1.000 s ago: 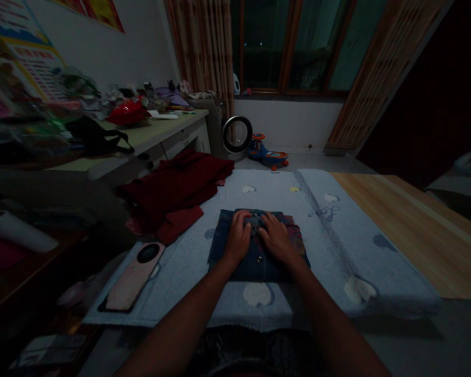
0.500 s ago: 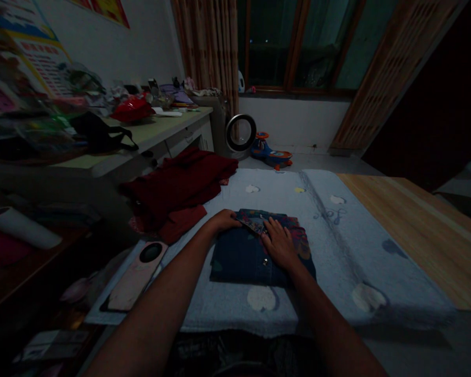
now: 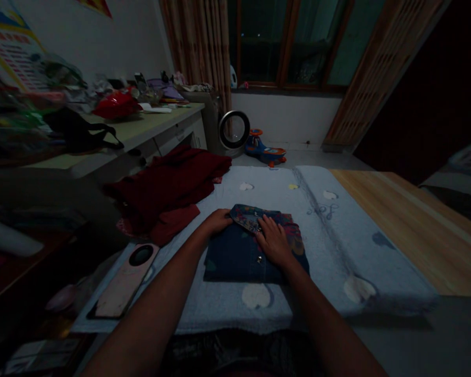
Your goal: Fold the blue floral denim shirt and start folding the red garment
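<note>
A folded dark blue denim garment [image 3: 239,256] with a multicoloured patterned lining and small metal snap buttons lies on a pale blue blanket with white heart patches [image 3: 337,246], roughly midway between the blanket's left and right edges and closer to its near edge than its far one. The fold makes a flat, nearly square packet; its slightly longer side runs left to right, parallel to the blanket's near edge. The patterned collar part sits along the far side of the packet, pointing away from the person.

The left hand [image 3: 216,221] rests at the garment's far left corner, fingers curled at the edge of the patterned flap; whether they pinch the cloth cannot be told. The right hand [image 3: 273,242] lies flat and spread on the garment's right half, pressing down, gripping nothing.

A crumpled dark red cloth [image 3: 168,188] lies over the blanket's far left edge. A pink phone with a round black camera ring [image 3: 125,280] lies at the near left edge.
</note>
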The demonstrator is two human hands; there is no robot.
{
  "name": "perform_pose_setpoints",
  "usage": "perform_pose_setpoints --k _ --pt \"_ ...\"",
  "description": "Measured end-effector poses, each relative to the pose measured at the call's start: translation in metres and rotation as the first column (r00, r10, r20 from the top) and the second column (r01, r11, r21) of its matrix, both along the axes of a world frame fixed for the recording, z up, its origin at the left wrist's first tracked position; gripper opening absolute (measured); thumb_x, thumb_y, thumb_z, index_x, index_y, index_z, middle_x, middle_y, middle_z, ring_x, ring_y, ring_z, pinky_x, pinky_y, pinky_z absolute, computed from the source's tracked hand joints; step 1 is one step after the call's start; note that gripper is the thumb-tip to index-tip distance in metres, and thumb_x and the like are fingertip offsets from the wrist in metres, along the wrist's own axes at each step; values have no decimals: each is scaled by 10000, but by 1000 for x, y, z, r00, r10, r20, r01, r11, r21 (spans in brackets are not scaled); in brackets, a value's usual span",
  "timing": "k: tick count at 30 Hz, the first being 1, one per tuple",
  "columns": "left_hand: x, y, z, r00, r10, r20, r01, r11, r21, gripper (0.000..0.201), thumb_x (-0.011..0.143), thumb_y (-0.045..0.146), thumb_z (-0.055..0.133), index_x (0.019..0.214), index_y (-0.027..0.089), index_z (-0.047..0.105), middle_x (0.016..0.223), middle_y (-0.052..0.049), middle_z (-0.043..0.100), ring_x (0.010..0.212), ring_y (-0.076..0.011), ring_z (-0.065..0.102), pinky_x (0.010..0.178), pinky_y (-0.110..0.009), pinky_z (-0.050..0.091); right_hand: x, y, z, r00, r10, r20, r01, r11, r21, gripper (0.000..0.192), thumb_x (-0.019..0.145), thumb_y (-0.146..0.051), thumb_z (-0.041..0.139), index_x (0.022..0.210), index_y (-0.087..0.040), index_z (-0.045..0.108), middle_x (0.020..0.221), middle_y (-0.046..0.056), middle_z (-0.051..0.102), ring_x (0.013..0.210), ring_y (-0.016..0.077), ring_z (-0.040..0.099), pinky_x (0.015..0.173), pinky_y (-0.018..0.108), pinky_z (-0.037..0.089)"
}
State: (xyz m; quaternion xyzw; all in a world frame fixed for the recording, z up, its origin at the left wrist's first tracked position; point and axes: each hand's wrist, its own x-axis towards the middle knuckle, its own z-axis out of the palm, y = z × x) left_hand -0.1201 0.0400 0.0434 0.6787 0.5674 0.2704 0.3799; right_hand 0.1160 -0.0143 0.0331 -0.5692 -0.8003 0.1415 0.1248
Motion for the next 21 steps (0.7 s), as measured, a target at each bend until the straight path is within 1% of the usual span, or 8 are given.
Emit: perform_pose_setpoints --k 2,5,8,11,14,17,19,21 --pt "-5 1 0 999 -7 41 11 995 -99 291 733 338 590 937 163 699 832 -25 715 763 -199 654 667 -271 497 0 -1 2 1000 5 -5 -5 1000 -2 561 995 -465 242 1492 -216 321 1593 48 215 1464 218 161 1167 460 123" --pt "-8 -1 -2 990 119 -74 -127 986 -109 261 773 282 549 955 158 689 833 -42 718 717 -188 663 641 -264 496 0 -2 4 1000 10 -3 -10 1000 -2 564 996 -472 232 1488 -216 330 1591 55 219 1464 224 165 1165 459 133" --pt "-2 -6 -5 943 244 -225 -251 968 -2 208 777 234 547 933 182 674 911 -50 710 870 -211 652 759 -290 489 0 -3 5 1000 12 7 -12 1000 -2 570 995 -484 226 1492 -220 324 1593 55 211 1464 229 164 1163 467 142" --pt "13 -15 -9 870 360 -337 -344 933 107 215 810 217 514 969 203 657 1075 -97 673 1058 -267 588 901 -373 435 0 -4 5 1000 25 18 -25 1000 -5 583 996 -493 211 1496 -211 314 1596 58 199 1464 231 163 1162 465 143" --pt "24 -25 -8 734 467 -493 -376 884 278 260 864 208 443 1039 198 636 1117 -142 637 1085 -310 566 916 -451 410 0 -4 4 999 28 27 -28 1000 5 585 998 -495 199 1497 -212 311 1595 59 204 1464 231 164 1162 458 139" --pt "26 -30 3 612 555 -563 -369 831 416 303 883 169 397 1085 186 622 1113 -154 625 1099 -322 553 920 -468 405 0 -5 5 999 24 41 -25 1000 15 579 1000 -482 200 1496 -205 311 1595 64 205 1463 234 166 1163 458 138" --pt "28 -32 13 620 577 -532 -337 808 483 344 891 148 376 1152 186 599 1191 -149 603 1161 -309 523 976 -460 380 0 -5 6 999 25 46 -26 1000 15 580 1000 -476 206 1496 -192 310 1595 72 204 1461 238 170 1161 461 142" --pt "36 -35 21 706 509 -493 -225 821 525 381 914 163 359 1243 181 551 1317 -133 550 1262 -273 462 1060 -427 329 -1 -5 6 998 24 49 -25 1000 15 578 1000 -473 213 1494 -190 310 1593 75 209 1460 239 176 1161 462 144"
